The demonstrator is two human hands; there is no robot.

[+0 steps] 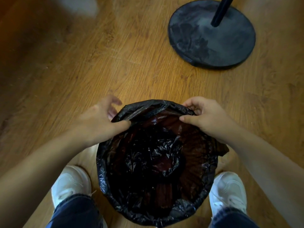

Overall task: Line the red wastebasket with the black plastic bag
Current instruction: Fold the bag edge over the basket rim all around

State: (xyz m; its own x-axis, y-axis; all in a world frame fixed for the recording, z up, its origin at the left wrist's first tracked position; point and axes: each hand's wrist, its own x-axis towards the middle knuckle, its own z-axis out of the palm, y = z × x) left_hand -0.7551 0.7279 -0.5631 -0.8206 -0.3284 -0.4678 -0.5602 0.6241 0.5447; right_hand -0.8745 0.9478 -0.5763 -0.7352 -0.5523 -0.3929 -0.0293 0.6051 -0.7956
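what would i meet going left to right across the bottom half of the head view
left shoe → bag → right shoe

**Tally, looking down at the floor**

Two hands: left hand (98,119) centre left, right hand (209,117) centre right. One black plastic bag (148,162), lower centre. One red wastebasket (197,145), its ribbed wall dimly seen through the bag. Two white shoes: left shoe (70,181) lower left, right shoe (227,190) lower right. Two blue trouser legs (74,211), bottom edge. One round dark stand base (212,40), upper right, bearing one black pole (221,10).
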